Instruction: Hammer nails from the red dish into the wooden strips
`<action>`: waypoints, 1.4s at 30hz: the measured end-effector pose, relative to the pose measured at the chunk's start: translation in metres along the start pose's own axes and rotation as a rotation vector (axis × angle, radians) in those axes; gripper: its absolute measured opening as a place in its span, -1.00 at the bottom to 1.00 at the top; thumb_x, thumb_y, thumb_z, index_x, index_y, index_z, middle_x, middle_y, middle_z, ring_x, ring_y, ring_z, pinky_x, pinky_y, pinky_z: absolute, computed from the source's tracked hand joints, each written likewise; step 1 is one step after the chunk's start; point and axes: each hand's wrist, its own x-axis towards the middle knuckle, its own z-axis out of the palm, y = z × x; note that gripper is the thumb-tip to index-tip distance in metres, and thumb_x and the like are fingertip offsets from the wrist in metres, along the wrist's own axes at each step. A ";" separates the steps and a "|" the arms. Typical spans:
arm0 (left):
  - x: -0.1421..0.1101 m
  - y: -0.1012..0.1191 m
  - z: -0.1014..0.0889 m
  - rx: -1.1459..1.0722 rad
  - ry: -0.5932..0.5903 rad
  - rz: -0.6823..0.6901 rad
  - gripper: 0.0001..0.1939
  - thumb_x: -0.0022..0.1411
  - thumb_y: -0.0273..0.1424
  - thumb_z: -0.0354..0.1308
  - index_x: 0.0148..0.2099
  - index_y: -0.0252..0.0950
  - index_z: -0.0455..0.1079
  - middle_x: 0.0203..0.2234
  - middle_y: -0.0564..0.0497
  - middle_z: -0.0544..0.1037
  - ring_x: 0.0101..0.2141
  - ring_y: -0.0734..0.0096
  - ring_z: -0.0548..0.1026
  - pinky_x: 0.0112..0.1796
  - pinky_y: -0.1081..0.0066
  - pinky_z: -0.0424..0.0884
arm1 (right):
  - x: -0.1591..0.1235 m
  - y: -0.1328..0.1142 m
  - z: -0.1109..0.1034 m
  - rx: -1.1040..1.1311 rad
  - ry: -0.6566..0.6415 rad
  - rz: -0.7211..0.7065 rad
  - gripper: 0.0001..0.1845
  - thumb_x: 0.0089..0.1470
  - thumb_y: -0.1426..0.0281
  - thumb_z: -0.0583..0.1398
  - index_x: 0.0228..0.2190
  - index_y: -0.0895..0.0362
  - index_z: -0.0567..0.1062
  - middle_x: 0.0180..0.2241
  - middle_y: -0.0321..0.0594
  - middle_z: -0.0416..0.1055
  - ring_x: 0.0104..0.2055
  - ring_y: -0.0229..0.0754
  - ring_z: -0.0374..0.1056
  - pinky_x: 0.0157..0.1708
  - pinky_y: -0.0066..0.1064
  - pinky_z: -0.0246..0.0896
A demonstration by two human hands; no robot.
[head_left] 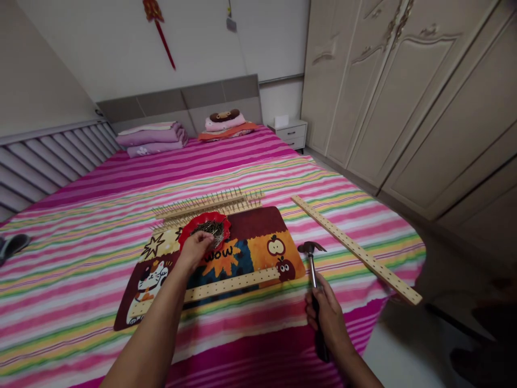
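My left hand (196, 249) reaches into a red dish (204, 228) full of small nails, its fingers curled at the dish's near edge. My right hand (328, 312) is closed round the dark handle of a hammer (313, 258), whose metal head points away from me over the bed. A wooden strip with a row of holes (226, 286) lies across a cartoon mat (250, 253) between my hands. Behind the dish lie wooden strips studded with upright nails (210, 205).
Everything sits on a bed with a pink striped cover (81, 253). Another long holed wooden strip (355, 249) lies diagonally at the right, reaching past the bed's edge. Pillows and folded bedding (153, 137) are at the headboard. Wardrobe doors (404, 97) stand at the right.
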 end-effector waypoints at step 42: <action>-0.096 0.017 0.075 -0.664 -0.129 -0.277 -0.50 -0.50 -0.20 0.41 -0.43 -0.36 0.44 -0.66 0.11 0.46 -0.63 0.58 0.36 -0.58 0.52 0.34 | 0.000 -0.005 -0.003 0.011 -0.023 -0.018 -0.41 -0.01 0.25 0.13 0.09 -0.03 0.20 -0.63 -0.52 0.25 -0.73 -0.41 0.06 -0.83 -0.65 -0.08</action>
